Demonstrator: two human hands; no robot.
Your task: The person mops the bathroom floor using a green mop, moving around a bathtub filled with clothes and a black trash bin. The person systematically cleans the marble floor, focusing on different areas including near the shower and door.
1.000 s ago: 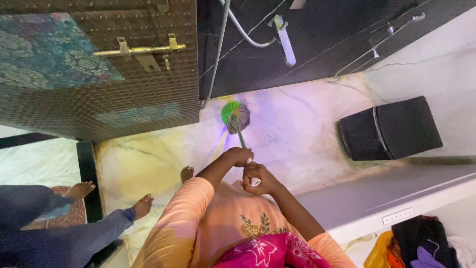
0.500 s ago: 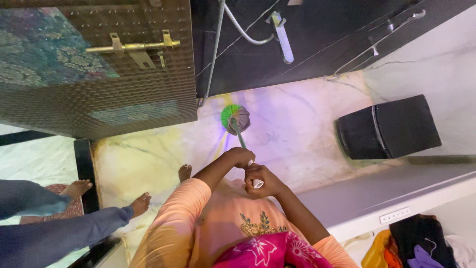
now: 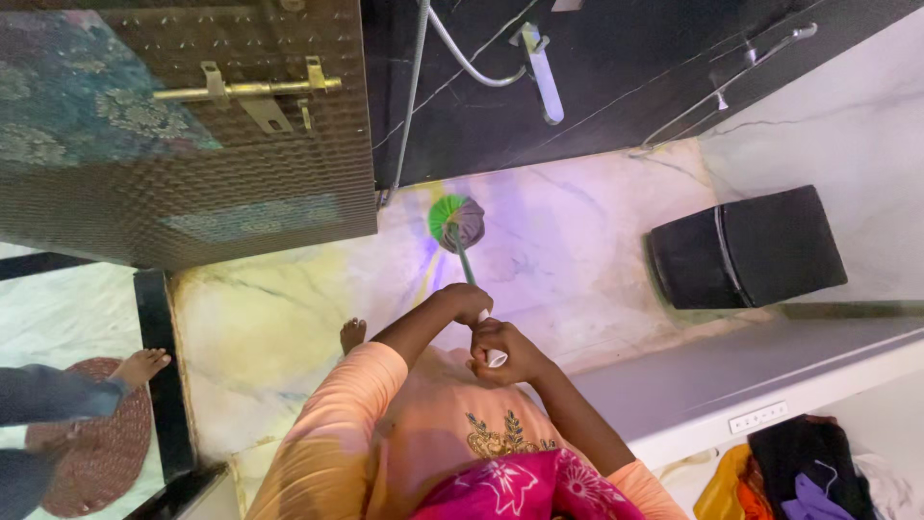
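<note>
Looking straight down my own front: peach sleeves, both forearms bent in toward the middle. My right hand sits closest to my body, fist curled tight over the white top end of the mop handle, knuckles up. My left hand is just ahead of it, lower on the same shaft, fingers wrapped fully round; the two hands nearly touch. Both grips closed, nothing else held.

From the left fist the green handle runs forward and down, tilted away from me, to the mop head. The head is green and grey and rests on the marble floor, near the foot of the dark wall. One of my bare feet shows left of my arms.

Right of the mop, well apart, a black box-shaped bin stands on the floor. White counter edge near right, a pile of clothes beyond it. Left, a brown patterned door with a brass latch. Far left, another person's foot on a round mat. A hand sprayer with hose hangs on the wall.
</note>
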